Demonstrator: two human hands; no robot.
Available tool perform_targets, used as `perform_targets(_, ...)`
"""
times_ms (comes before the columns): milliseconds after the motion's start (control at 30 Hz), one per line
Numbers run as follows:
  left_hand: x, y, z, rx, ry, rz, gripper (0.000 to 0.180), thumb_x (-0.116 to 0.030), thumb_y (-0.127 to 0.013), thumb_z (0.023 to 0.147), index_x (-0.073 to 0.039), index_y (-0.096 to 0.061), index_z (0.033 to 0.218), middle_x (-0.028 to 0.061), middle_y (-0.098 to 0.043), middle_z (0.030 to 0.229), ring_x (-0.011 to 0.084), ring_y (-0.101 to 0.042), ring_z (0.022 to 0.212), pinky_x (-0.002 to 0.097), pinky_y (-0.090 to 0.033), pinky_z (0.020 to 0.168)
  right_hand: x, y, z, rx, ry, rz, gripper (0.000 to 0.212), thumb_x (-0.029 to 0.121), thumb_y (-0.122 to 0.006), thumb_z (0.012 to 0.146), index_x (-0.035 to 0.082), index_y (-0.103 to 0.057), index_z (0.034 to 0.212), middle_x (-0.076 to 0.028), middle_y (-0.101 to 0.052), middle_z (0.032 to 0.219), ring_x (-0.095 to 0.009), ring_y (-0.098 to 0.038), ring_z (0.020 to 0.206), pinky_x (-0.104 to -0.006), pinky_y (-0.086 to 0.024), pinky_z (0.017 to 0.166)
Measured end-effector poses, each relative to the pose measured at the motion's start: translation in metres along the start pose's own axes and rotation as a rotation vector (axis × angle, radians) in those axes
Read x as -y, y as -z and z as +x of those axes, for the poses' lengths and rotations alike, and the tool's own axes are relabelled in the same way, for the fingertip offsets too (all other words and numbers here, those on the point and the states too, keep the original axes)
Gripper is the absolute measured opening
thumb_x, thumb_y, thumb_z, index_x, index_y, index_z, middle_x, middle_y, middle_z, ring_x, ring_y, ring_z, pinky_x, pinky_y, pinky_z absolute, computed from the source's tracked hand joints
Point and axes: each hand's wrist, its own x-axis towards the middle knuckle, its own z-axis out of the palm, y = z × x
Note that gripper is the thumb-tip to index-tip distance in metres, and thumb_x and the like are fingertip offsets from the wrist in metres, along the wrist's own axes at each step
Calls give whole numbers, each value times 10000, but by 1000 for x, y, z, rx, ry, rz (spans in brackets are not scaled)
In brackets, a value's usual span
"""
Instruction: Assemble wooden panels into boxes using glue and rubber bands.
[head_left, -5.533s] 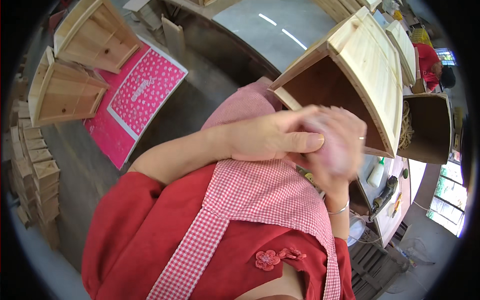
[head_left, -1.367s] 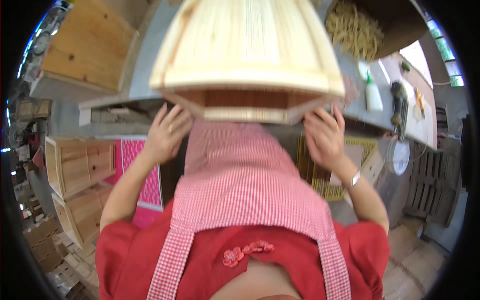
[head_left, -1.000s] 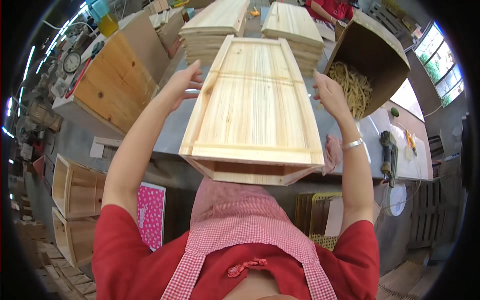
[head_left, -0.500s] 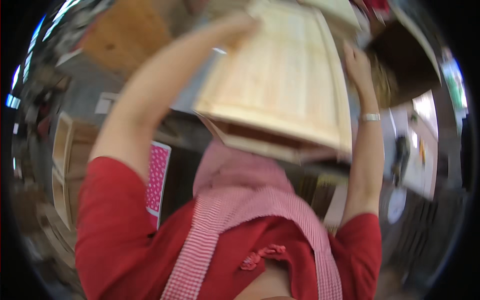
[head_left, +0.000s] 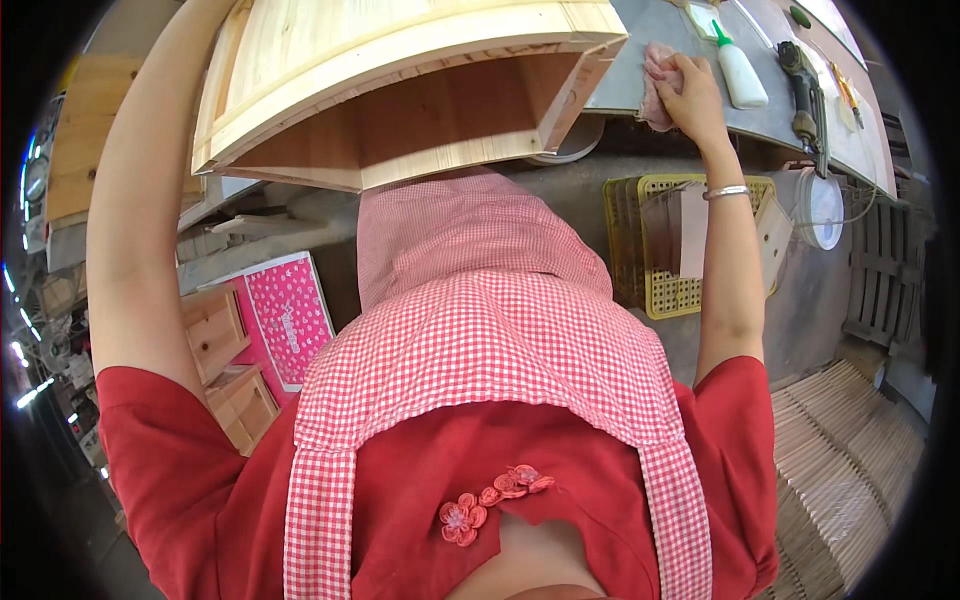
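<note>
A pale wooden box (head_left: 385,60) with one open side toward me fills the upper left, at the near edge of the grey worktable (head_left: 625,85). Up along its left side runs my left arm; that hand lies beyond the upper edge of the picture. To the right of the box, my right hand (head_left: 697,103) is closed on a crumpled pink cloth (head_left: 655,88) at the table's edge. A white squeeze bottle (head_left: 741,78) with a green tip lies just right of this hand.
A black power tool (head_left: 802,95) and an orange-handled tool (head_left: 848,97) lie farther right. Below the table are a yellow plastic crate (head_left: 660,297) and a white bucket (head_left: 822,215). Stacked wooden strips (head_left: 850,460) lie lower right; a pink patterned box (head_left: 288,320) stands left.
The wooden box now appears farther left and higher in view, with its open side showing more. My right hand, near the box's right side before, now holds the cloth; my left hand has left the picture.
</note>
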Motion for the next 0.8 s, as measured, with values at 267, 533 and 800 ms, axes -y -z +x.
perform_targets(267, 11, 12, -1, 2, 0, -43, 682, -595, -535, 983, 27, -713, 1200, 270, -682, 1269, 359, -644, 1204, 421, -470, 1036, 145, -54, -112, -123, -110, 921, 374, 93, -832, 831, 31, -574, 1095, -50, -610, 1055, -157, -600, 952, -300, -508, 858)
perform_targets(533, 23, 17, -7, 25, -14, -62, 719, -615, -538, 973, 42, -702, 1213, 277, -674, 1280, 358, -632, 1221, 414, -457, 1050, 106, -58, -108, -8, 123, 599, 376, 107, -812, 832, 26, -565, 1104, -131, -630, 941, -257, -650, 871, -344, -535, 808)
perform_targets(800, 43, 37, -5, 43, -26, -78, 756, -635, -542, 964, 57, -692, 1227, 283, -666, 1291, 356, -621, 1237, 407, -443, 1064, 113, -78, -177, 436, 19, 848, 219, 205, -778, 892, 68, -726, 1055, -131, -691, 1001, -282, -671, 940, -367, -547, 859)
